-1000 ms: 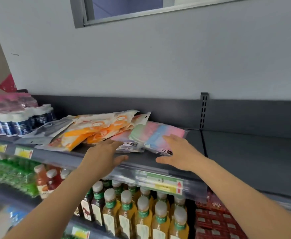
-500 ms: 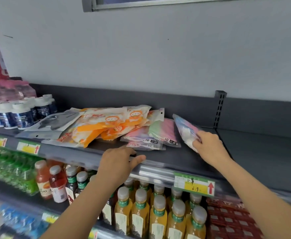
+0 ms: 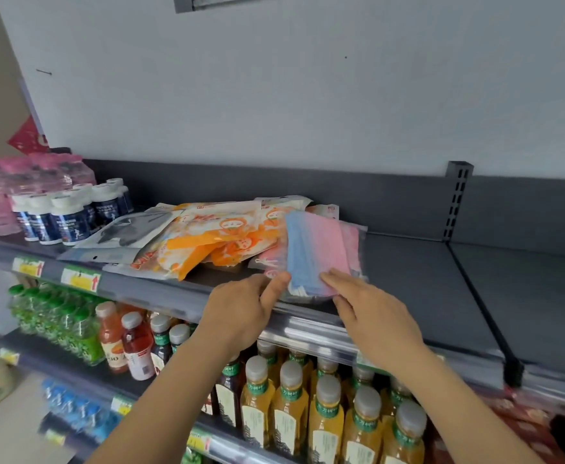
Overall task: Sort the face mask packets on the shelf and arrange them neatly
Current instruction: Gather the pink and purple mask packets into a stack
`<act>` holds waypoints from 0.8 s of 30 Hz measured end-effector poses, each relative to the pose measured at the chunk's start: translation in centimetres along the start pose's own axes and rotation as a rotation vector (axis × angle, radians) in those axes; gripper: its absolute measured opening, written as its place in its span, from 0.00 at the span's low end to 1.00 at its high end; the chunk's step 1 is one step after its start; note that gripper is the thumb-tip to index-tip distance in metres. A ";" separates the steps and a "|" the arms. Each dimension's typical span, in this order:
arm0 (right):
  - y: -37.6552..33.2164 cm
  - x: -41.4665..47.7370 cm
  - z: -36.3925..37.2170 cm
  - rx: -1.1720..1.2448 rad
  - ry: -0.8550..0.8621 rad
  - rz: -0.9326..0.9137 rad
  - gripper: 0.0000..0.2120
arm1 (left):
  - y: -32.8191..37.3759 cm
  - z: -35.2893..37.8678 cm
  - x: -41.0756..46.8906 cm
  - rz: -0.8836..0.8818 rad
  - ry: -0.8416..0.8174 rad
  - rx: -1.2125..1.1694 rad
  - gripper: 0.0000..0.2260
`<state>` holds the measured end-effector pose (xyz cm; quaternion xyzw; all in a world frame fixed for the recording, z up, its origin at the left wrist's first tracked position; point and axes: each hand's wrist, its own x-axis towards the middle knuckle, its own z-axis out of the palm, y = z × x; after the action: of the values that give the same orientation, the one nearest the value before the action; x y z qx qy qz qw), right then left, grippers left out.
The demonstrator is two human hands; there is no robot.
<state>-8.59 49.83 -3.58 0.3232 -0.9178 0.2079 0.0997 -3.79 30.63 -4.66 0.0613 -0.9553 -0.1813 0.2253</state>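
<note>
A blue-and-pink face mask packet point(image 3: 314, 252) lies on top of other pastel packets point(image 3: 353, 242) on the dark shelf point(image 3: 425, 286). My right hand point(image 3: 375, 316) holds its near end, with the fingers laid on top and the thumb hidden beneath. My left hand point(image 3: 244, 309) is beside it, the thumb touching the packet's near left corner and the fingers loosely curled. To the left lies a loose pile of orange-and-white packets point(image 3: 214, 239). Further left is a grey packet point(image 3: 123, 236).
White-capped blue bottles point(image 3: 63, 216) and pink wrapped packs point(image 3: 3, 192) stand at the shelf's left end. The shelf right of the packets is bare up to a divider point(image 3: 475, 296). Drink bottles point(image 3: 288, 406) fill the shelf below.
My right hand has brought the lifted pastel packet back left and laid it on the pastel stack. My left hand has moved from the shelf edge to the packet's corner.
</note>
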 end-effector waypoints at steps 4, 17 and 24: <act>0.5 -0.1 -0.9 0.147 -0.142 -0.027 0.25 | 0.1 0.5 0.2 -0.002 -0.007 0.076 0.34; 0.2 0.7 1.0 -0.252 -0.169 0.024 0.41 | 1.1 1.1 0.6 -0.077 0.091 0.195 0.20; 0.3 0.7 1.1 -0.258 -0.154 0.004 0.41 | 1.5 1.8 0.1 -0.078 0.187 0.222 0.22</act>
<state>-9.37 49.18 -4.47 0.3210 -0.9424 0.0629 0.0695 -4.71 32.54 -5.58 0.1396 -0.9412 -0.0767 0.2980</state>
